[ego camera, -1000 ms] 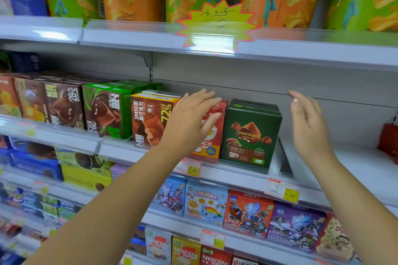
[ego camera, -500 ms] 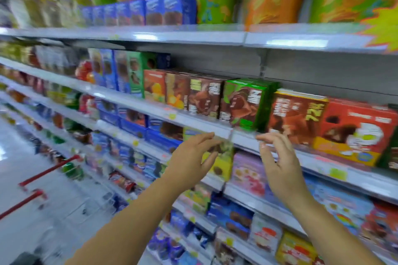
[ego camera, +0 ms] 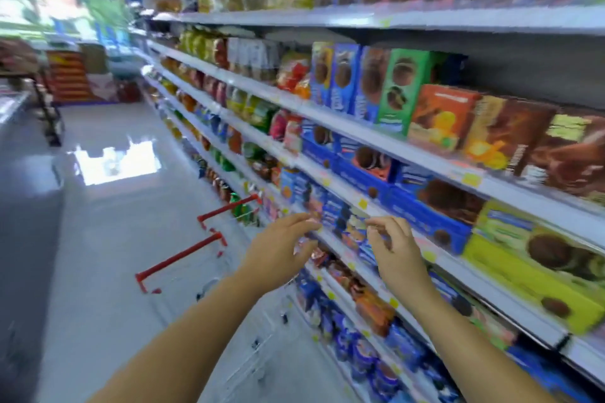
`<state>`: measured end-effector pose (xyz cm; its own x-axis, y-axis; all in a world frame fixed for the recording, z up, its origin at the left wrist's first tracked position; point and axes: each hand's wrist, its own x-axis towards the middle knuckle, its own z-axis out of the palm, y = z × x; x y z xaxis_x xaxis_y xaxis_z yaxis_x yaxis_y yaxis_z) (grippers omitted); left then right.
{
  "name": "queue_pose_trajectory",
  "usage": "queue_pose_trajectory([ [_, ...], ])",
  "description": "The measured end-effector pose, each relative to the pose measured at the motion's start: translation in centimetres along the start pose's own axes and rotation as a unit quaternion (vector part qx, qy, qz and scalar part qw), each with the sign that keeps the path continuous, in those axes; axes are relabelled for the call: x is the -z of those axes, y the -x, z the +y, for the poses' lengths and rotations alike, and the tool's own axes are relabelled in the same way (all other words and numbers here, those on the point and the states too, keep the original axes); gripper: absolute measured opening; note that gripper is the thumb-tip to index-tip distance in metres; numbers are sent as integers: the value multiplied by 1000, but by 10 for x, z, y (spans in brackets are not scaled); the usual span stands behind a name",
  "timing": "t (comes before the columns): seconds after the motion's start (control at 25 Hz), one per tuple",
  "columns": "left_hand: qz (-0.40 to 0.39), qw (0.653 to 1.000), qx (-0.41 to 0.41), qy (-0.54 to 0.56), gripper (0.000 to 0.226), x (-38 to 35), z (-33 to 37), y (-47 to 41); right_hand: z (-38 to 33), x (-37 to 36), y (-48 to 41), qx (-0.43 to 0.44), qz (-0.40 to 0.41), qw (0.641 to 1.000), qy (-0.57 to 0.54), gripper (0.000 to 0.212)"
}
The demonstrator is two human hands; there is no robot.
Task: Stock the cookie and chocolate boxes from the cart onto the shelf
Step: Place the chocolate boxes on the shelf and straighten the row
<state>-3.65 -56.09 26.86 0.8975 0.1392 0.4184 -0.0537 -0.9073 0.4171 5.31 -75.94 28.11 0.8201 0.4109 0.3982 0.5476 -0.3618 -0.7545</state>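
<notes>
Swinging left now: the view has turned down the aisle, and the left hand [ego camera: 278, 250] and right hand [ego camera: 394, 250] have dropped away from the chocolate boxes [ego camera: 510, 134], which stand in 1 row on the shelf [ego camera: 393, 141] at right. Both hands hover empty, fingers loosely curled. Cart [ego camera: 180, 257] sits left, contents blurred.

Left hand [ego camera: 278, 250]: we hold it up empty, fingers loosely bent, in front of the lower shelf rows.
Right hand [ego camera: 397, 252]: near our left, also empty, fingers loosely curled.
Cart [ego camera: 181, 259]: red bars, blurred, left of our hands, near the shelf.
Shelf [ego camera: 386, 138]: we see a green box [ego camera: 397, 91], an orange box [ego camera: 438, 118] and brown boxes [ego camera: 510, 131] standing upright along one row.
Floor [ego camera: 98, 239]: pale, glossy.
</notes>
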Motion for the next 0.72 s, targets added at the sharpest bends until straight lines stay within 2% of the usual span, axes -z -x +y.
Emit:
queue_pose_trajectory([
  [0.32, -70, 978, 194, -14, 36, -11, -201, 0, 35, -201, -109, -53, -136, 989, -29, 16],
  [0.56, -121, 924, 362, 32, 32, -35, -342, 5, 86, -356, -177, -132, -265, 955, 20, 17],
  [0.72, -154, 878, 448, 70, 32, -67, -415, 27, 127, -454, -173, -203, -362, 908, 62, 19],
])
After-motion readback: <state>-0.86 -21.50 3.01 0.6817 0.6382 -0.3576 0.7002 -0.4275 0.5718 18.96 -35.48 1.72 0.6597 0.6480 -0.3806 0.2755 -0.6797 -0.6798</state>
